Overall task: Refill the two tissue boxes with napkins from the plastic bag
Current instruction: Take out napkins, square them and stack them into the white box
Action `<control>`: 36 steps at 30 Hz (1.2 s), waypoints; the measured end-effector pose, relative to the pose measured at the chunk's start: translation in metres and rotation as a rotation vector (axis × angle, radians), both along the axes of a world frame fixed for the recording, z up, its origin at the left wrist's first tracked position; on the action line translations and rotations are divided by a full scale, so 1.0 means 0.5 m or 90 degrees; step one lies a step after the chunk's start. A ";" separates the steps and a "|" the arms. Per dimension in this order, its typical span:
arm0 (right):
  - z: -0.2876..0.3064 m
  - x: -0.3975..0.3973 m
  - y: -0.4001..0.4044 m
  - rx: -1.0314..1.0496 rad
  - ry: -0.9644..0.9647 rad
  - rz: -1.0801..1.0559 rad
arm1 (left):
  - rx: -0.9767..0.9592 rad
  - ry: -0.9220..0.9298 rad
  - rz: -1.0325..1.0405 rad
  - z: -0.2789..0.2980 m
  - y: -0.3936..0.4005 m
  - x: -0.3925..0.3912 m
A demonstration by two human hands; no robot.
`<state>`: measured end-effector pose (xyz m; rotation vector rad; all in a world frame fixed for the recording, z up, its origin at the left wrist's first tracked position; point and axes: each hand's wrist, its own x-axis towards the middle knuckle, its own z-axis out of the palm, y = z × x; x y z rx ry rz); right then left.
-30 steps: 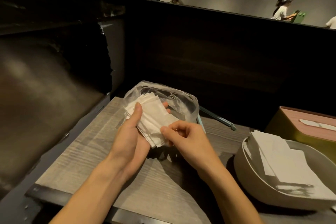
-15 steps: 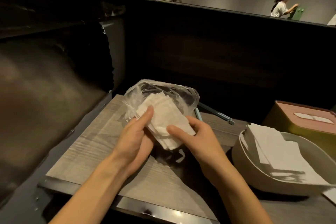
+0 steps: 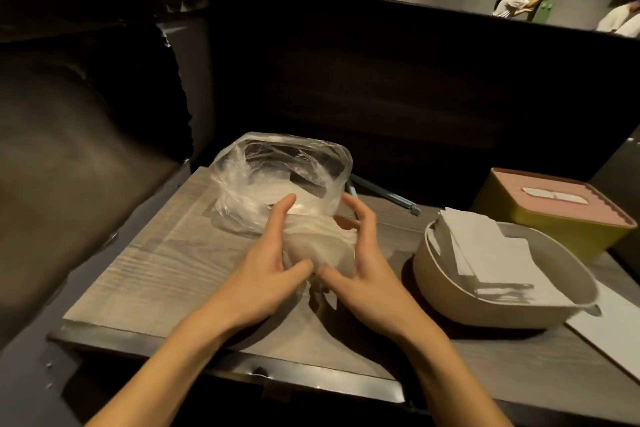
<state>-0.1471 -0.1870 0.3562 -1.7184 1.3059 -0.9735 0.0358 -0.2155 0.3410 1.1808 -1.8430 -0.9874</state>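
Note:
A stack of white napkins, blurred by motion, lies between my two hands just in front of the clear plastic bag. My left hand holds the stack's left side with its thumb below. On the right side my right hand grips it with curled fingers. The bag stands open on the table with more napkins inside. To the right is a beige open tissue box holding a pile of napkins. Behind it stands a yellow tissue box with a pink lid, a napkin showing in its slot.
The wooden table has a metal front edge. A teal stick lies behind the bag. A white sheet lies at the right. A dark bench seat is to the left, a dark partition behind, people beyond it.
The napkin stack has come out of the bag's mouth and down towards me. Both hands have shifted from pinching its top to flanking its sides.

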 end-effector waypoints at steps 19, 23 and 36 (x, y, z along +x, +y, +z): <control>-0.015 -0.027 0.005 -0.068 0.012 -0.097 | -0.104 0.015 0.067 -0.008 -0.010 0.006; -0.021 -0.034 0.001 -0.048 0.057 -0.100 | -0.079 0.000 0.091 -0.007 -0.009 0.008; -0.016 -0.021 0.022 -0.123 0.127 -0.191 | -0.078 0.011 0.065 -0.004 -0.017 0.022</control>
